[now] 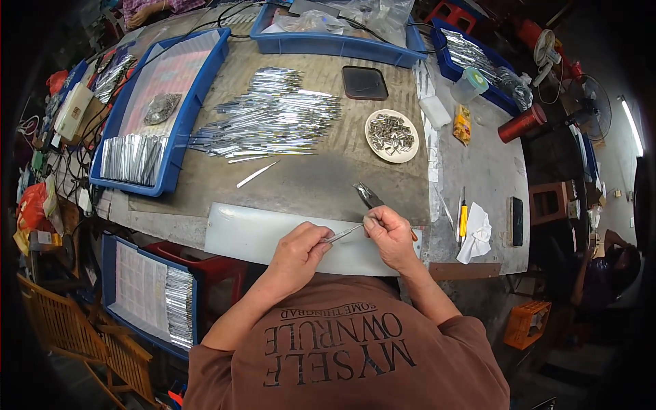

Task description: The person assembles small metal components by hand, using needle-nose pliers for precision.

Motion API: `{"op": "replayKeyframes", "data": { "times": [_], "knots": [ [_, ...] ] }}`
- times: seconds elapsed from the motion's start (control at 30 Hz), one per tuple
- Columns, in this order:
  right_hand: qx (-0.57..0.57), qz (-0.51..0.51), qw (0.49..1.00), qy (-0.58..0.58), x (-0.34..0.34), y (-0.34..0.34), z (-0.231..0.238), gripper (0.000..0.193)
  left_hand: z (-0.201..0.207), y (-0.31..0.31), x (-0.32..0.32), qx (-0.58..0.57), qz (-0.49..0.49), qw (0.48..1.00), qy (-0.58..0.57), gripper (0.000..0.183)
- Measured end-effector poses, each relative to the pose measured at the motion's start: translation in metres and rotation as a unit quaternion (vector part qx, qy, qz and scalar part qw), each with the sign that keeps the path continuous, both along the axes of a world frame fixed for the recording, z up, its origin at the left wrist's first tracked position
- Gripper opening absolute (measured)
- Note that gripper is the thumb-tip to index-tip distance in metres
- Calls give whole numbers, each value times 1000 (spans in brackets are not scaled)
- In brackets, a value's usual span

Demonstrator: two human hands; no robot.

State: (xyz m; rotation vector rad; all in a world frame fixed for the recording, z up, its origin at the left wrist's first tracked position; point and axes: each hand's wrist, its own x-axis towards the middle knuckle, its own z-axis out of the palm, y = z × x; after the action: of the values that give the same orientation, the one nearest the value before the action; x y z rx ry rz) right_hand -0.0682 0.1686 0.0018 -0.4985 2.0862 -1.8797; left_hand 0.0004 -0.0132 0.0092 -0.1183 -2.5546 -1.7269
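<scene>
Close to my body, above a pale flat board, my left hand is closed round a slim silver metal rod. Its far end meets the pinched thumb and fingers of my right hand, which hide the tip. Dark-jawed pliers lie just beyond my right hand, and an orange handle end shows beside it. Further off is a large pile of similar slim silver pieces. A single piece lies apart, nearer to me. Small metal parts fill a round cream dish to the right.
Blue trays stand left and at the back; another tray sits low left. Right are a yellow-handled tool, white cloth, phone and red cylinder. Another person's hand shows far left.
</scene>
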Motion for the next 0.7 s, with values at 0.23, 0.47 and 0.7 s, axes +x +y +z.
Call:
{"op": "replayKeyframes", "data": {
  "times": [0.23, 0.47, 0.7],
  "knots": [
    [-17, 5, 1000, -13, 2, -1, -8, 9, 4, 8, -5, -9, -21, 1000, 14, 14],
    [-2, 0, 1000, -27, 4, -3, -10, 9, -2, 16, -11, 9, -14, 999, 31, 14],
    [1, 16, 999, -32, 5, -1, -13, 10, -6, 15, -10, 35, 1, 999, 15, 11]
  ]
}}
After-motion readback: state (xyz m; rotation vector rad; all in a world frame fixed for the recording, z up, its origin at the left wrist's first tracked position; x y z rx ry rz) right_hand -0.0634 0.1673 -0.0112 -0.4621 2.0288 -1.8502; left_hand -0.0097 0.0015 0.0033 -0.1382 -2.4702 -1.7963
